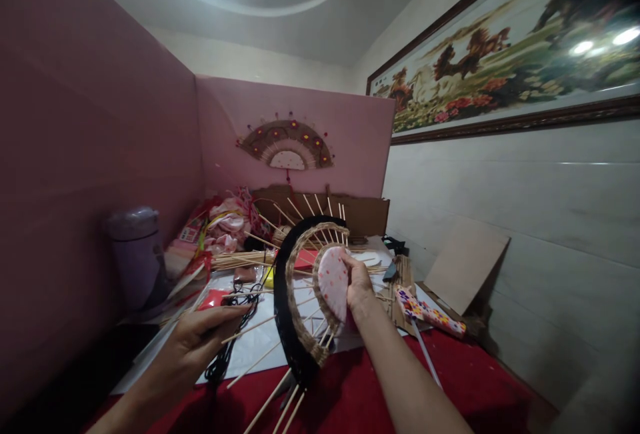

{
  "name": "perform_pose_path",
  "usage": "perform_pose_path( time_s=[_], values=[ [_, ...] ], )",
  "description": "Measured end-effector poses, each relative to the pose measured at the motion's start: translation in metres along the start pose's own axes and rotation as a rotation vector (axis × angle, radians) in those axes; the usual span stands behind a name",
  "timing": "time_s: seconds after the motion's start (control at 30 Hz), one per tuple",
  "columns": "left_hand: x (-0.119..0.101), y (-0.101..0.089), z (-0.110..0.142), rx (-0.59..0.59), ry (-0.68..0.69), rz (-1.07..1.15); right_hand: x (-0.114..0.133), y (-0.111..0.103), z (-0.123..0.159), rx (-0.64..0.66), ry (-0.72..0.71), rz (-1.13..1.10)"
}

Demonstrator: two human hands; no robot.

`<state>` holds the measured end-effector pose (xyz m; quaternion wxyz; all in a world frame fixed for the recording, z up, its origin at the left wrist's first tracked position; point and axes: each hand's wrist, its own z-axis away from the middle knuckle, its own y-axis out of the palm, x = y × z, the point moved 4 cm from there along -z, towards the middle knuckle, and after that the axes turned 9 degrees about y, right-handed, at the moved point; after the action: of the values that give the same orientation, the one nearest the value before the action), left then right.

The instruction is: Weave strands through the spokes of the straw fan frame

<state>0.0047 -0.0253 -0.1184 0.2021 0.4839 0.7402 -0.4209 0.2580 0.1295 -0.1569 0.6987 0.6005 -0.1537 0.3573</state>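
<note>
My right hand point(357, 282) grips the pink dotted centre of a half-made woven fan point(300, 301) and holds it upright on its edge above the table. The fan has a black outer band, a tan woven band and thin wooden sticks fanning out. My left hand point(203, 334) is to its left, fingers closed round one of the sticks near its tip.
A finished fan point(286, 145) hangs on the pink partition. Loose sticks point(240, 259), red and pink material and a black cord lie behind. A lidded pot point(134, 247) stands left, a patterned glue gun point(430, 314) right, cardboard point(465, 262) against the wall.
</note>
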Motion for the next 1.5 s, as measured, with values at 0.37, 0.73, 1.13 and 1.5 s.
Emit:
perform_pose_path(
  time_s=[0.37,0.73,1.13,1.5],
  values=[
    [-0.028,-0.006,0.007,0.071,0.451,-0.765,0.001,0.001,0.003,-0.082,-0.059,-0.133],
    [-0.05,0.01,0.017,0.004,0.498,-1.107,0.005,-0.002,0.002,-0.099,-0.144,-0.149],
    [-0.025,0.025,0.021,0.027,0.4,-0.897,0.004,0.001,0.006,-0.102,-0.082,-0.143],
    [-0.015,0.013,0.018,0.04,0.038,-0.077,0.002,0.003,0.006,-0.002,0.026,-0.084]
  ],
)
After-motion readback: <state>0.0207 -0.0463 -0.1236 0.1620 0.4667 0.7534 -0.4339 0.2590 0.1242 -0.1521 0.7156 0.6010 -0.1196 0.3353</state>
